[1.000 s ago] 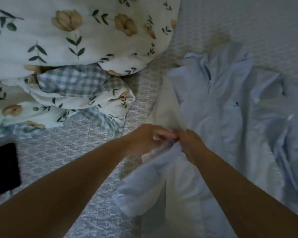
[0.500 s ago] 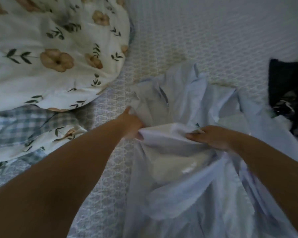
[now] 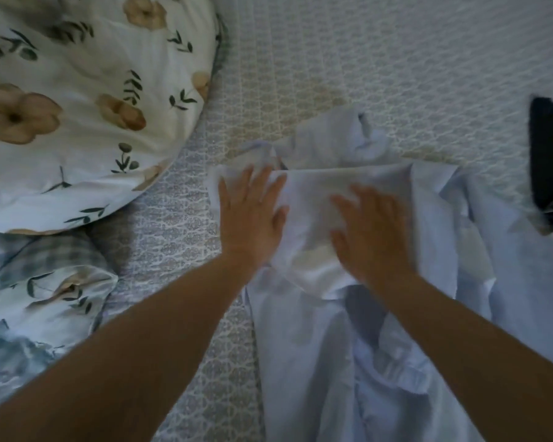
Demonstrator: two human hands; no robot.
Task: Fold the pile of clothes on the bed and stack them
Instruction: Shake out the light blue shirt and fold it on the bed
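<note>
Fingers [image 3: 262,183] of both hands spread flat on the shirt [image 3: 348,330].
Left hand [image 3: 253,215] and right hand [image 3: 371,231] press its folded part at frame centre, on the bed [image 3: 396,74]; quilt [image 3: 77,106] upper left, dark garment [image 3: 549,154] right edge.

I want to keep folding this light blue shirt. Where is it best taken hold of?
Probably pinch the light blue shirt at the left corner of its folded edge, beside the left hand, coming from the left: that edge lies flat and free on the bedspread.
</note>
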